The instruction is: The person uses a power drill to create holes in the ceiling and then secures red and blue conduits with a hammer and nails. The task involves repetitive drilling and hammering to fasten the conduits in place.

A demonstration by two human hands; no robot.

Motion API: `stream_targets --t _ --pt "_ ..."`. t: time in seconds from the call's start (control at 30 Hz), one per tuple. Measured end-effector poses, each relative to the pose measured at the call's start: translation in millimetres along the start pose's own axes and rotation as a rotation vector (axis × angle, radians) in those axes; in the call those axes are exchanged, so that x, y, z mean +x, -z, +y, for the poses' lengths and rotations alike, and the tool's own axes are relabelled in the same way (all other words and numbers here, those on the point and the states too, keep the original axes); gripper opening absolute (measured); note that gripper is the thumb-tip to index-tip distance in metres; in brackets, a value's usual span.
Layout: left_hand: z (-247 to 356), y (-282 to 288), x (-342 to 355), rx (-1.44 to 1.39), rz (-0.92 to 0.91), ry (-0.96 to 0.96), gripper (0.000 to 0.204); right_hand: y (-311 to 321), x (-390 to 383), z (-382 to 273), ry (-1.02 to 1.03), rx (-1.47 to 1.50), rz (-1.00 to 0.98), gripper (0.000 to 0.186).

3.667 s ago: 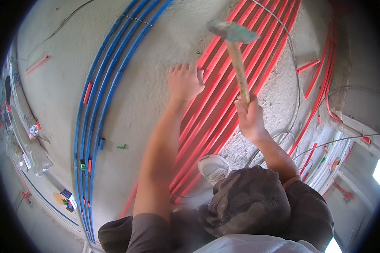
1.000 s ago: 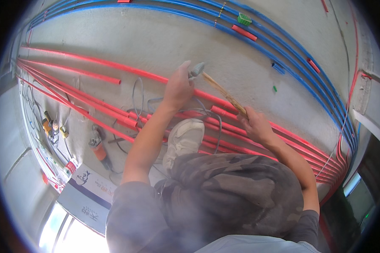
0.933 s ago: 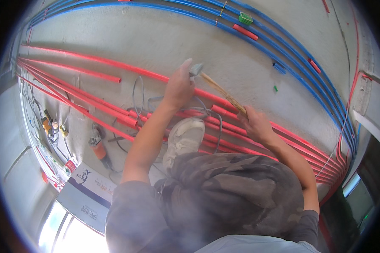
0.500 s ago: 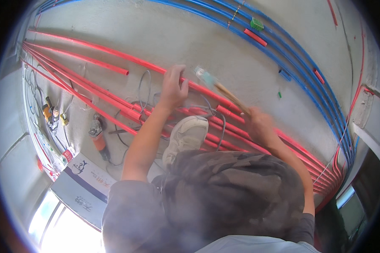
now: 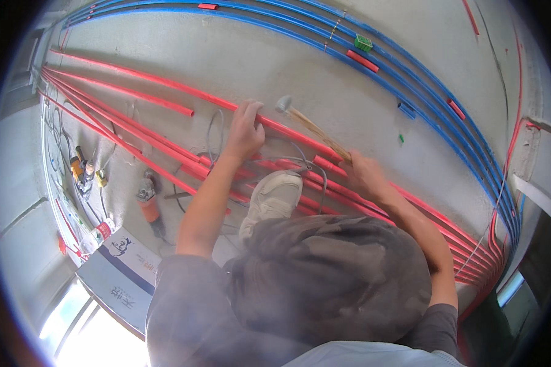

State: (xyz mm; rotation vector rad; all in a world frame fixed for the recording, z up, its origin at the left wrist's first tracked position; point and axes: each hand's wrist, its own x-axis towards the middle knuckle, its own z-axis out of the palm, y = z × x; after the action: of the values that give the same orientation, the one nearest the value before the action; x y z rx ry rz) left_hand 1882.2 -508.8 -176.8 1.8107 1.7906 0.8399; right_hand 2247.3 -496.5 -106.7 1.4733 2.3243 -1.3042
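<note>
Left hand [image 5: 246, 131] first: its fingers are curled in a loose hook at the long red pipe [image 5: 211, 99], and I can't tell whether they're gripping it, or pinching something small beside it. Over to your right hand [image 5: 367, 174], at four o'clock from the left: those fingers are wrapped round the wooden handle of the hammer [image 5: 317, 132]. Its head [image 5: 283, 104] sits at two o'clock from your left hand, on the far side of the pipe, near those fingers; raised or down on the floor [image 5: 239, 61], I can't say.

This looks like the hammering part, right at that pipe! Any blow from here calls for a squared-up head, a steady left hand, and those left fingers out of the line of strike.

Further out, all from your left hand: your shoe [image 5: 275, 199] at five o'clock, planted among the red pipes, grey cable [image 5: 326, 181] looping just beside it. Grinder [image 5: 149, 208] at eight, drill [image 5: 78, 170] nearly nine, big box [image 5: 119, 287] at seven. And at two, a green block [image 5: 363, 42] on the blue pipes [image 5: 269, 27] sweeping overhead.
</note>
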Motion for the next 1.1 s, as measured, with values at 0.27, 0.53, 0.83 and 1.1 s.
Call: stream_targets --t 0.27,0.53,0.83,1.1 --pt "1 -14 11 0.146 0.081 -0.133 0.029 4 0 -4 -0.058 0.017 -0.001 0.033" --pt "192 -158 81 -0.234 -0.285 -0.498 0.047 95 -67 48 -0.158 0.295 0.677 0.024" --pt "213 -257 96 0.081 -0.367 -0.774 0.019 94 -100 83 -0.187 0.633 0.849 0.026" --pt "-8 22 60 0.178 0.110 0.027 0.034 38 13 21 -0.092 0.521 0.403 0.021"
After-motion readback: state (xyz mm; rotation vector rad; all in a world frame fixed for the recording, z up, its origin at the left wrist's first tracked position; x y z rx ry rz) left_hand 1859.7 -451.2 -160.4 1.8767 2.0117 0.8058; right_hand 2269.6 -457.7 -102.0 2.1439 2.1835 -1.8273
